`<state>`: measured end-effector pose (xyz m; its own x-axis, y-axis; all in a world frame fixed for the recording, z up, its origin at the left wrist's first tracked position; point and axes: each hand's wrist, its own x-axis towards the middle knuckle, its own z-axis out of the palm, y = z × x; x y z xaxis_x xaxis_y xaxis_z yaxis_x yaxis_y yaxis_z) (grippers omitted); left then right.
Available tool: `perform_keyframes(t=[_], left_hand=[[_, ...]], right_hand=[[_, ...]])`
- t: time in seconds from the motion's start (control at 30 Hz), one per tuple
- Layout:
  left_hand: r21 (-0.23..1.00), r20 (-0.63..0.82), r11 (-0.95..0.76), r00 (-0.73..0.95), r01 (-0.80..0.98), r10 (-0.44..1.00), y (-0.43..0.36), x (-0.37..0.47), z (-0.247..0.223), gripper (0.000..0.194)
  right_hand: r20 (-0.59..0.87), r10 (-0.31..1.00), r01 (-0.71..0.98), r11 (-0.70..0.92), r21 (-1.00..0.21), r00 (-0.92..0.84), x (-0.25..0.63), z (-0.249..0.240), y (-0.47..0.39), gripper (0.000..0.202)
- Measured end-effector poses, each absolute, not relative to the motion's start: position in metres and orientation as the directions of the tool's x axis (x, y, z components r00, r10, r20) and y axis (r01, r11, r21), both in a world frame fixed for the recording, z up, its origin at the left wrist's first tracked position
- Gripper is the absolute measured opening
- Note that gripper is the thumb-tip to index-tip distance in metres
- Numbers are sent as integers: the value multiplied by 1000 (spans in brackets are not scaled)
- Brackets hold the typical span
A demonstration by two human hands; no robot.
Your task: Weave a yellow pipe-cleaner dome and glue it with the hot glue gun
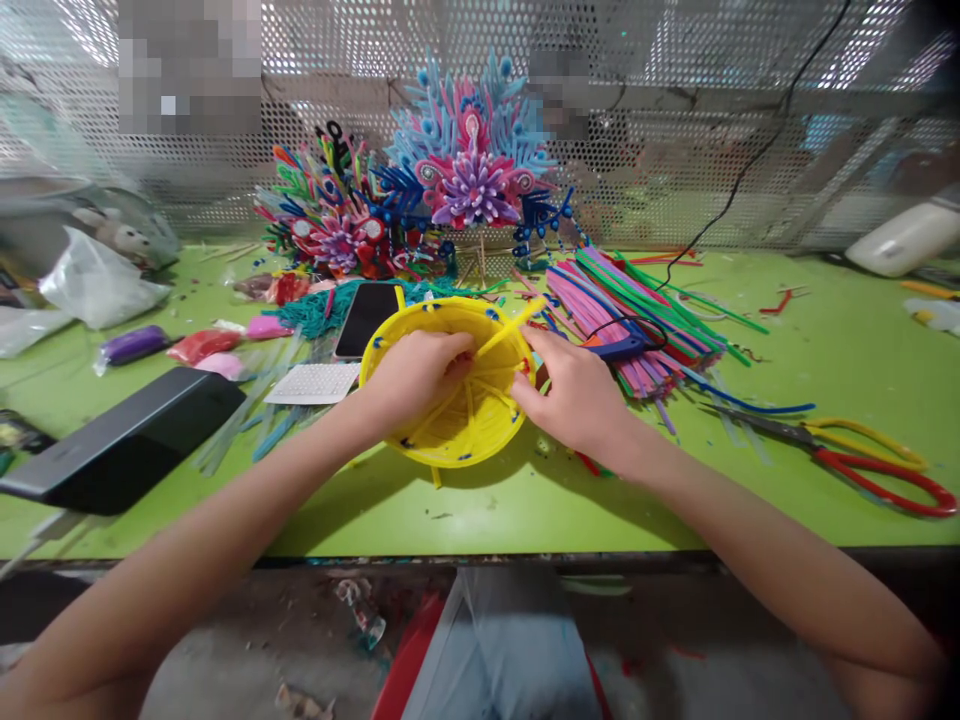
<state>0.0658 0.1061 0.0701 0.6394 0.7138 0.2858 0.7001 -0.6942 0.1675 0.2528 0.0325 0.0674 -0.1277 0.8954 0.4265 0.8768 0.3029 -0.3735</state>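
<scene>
One yellow bowl (471, 415) beneath the fingers (451, 345)

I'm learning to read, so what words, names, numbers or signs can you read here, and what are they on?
None: I can't read any writing here.
Yellow basket: no writing to see.
Phone: dark screen, no words I can make out.
White card: tiny pattern, too small to make out.
Scissors: no lettering I can make out.

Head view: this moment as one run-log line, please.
left hand: inside yellow bowl-shaped piece, at end of yellow strip, grip unclear | right hand: at right rim | right side: pipe cleaners, scissors
</scene>
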Motion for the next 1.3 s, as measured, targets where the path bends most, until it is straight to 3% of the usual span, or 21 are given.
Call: perform_keyframes(t=[0.47, 0.77, 1.3], left_hand=[[412, 165, -635, 632, 653, 757, 122, 67, 64, 16], [343, 228, -656, 618, 673, 753, 123, 65, 56, 20], [307, 156, -656, 643, 690, 749, 114, 67, 60, 20]], right_hand=[[385, 913, 903, 272, -332, -133, 250, 71, 29, 50], [364, 922, 913, 253, -319, -129, 249, 72, 29, 51], [352, 930, 922, 222, -316, -103, 249, 73, 29, 53]])
